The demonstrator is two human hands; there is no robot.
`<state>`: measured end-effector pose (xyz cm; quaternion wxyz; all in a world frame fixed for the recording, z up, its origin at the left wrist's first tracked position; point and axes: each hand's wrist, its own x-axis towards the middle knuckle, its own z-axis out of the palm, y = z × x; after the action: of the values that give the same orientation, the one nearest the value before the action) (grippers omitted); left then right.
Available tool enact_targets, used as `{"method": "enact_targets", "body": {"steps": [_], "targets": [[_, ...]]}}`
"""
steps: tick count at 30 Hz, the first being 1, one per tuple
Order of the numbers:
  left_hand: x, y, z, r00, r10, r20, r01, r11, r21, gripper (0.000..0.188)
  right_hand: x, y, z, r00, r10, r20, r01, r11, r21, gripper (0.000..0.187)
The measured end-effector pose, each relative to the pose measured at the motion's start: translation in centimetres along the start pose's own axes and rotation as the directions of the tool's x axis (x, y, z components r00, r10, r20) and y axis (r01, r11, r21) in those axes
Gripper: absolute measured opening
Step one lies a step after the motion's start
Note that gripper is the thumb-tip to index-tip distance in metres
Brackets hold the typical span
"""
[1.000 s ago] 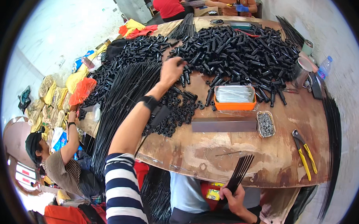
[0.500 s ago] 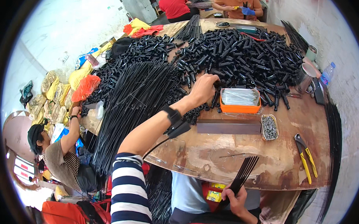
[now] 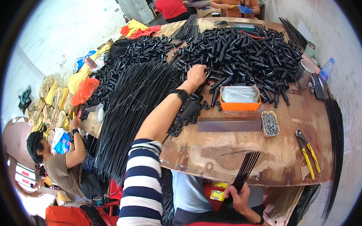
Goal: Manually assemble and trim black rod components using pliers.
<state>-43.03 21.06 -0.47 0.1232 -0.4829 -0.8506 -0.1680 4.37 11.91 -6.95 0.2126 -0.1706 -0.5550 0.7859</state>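
My left hand [image 3: 196,76], in a striped sleeve with a black wristband, reaches over the near edge of a heap of short black plastic tubes [image 3: 241,51]. Its fingers are curled around a black tube [image 3: 207,71], mostly hidden by the hand. Low in front of me, my right hand [image 3: 238,196] is closed around a bunch of thin black rods [image 3: 246,169], which point up over the table's near edge. Left of my left forearm lies a large sheaf of long black rods [image 3: 137,107].
Before the heap stand an orange box [image 3: 240,105] of thin white sticks, a long dark block [image 3: 228,126] and a small tray [image 3: 270,124] of metal bits. Yellow-handled pliers [image 3: 307,154] lie right, a metal mug [image 3: 305,73] farther back. Co-workers sit left [image 3: 63,164] and far across.
My left hand has shifted slightly left and farther away along the tube heap. The right hand keeps its rods in nearly the same place. The co-worker at left has moved an arm.
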Motion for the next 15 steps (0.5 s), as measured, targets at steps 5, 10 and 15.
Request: {"method": "enact_targets", "body": {"steps": [5,10,15], "targets": [[-1.9,0.4,-6.1,0.998,-0.054,-0.015,0.040,0.874,-0.484,0.022,-0.1,-0.2,0.2,1.000,0.022,-0.016,-0.022,1.000,0.013,0.010],[-2.2,-2.4,-10.8,0.976,-0.157,-0.148,0.107,0.947,-0.302,0.018,-0.1,-0.5,0.5,0.999,0.004,-0.041,-0.004,1.000,-0.017,0.012],[-4.2,-1.8,-8.2,0.995,-0.075,0.070,0.087,0.977,-0.197,0.016,0.0,-0.4,0.5,0.999,0.015,-0.029,-0.015,1.000,-0.005,0.012]]}}
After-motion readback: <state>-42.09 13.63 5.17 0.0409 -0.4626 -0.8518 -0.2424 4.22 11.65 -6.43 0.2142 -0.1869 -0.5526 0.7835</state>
